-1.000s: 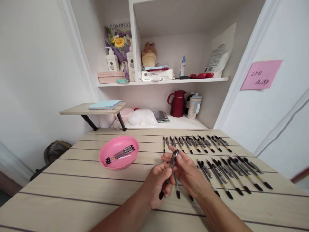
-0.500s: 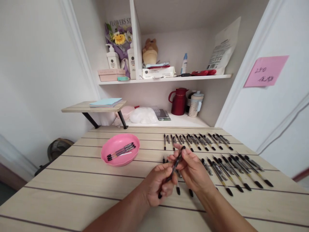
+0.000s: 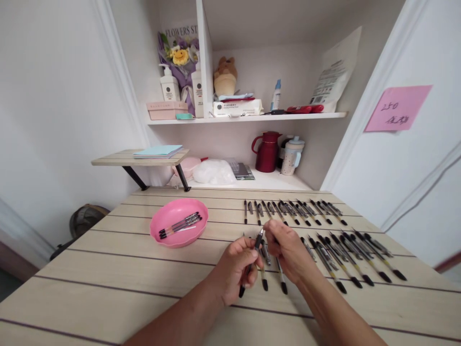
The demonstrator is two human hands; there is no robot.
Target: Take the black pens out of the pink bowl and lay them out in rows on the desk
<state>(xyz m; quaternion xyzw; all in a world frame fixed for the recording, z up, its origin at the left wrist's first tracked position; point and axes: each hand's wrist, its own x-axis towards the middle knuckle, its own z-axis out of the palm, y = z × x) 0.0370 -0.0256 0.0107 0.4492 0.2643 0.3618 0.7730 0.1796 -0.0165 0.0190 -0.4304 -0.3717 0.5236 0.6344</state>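
My left hand [image 3: 236, 266] is closed round a black pen [image 3: 251, 263], which points up and away from me. My right hand [image 3: 288, 252] is closed too, its fingertips pinched at the pen's upper end. Both hands hover just above the wooden table [image 3: 126, 283]. Under and beside them lie two rows of black pens [image 3: 342, 257], several in each row, stretching to the right. A pink bowl [image 3: 179, 228] to the left holds a few assembled pens [image 3: 180, 224].
A small raised shelf [image 3: 140, 161] with a light blue notebook stands at the table's back left. Behind are a red jug [image 3: 267, 152], a cup, a plastic bag and upper shelves with bottles. A pink note [image 3: 396, 109] sticks on the right wall.
Both hands have dropped a little toward the table. The right hand's fingers have curled in from spread to a pinch at the pen's top. The view has tilted slightly.
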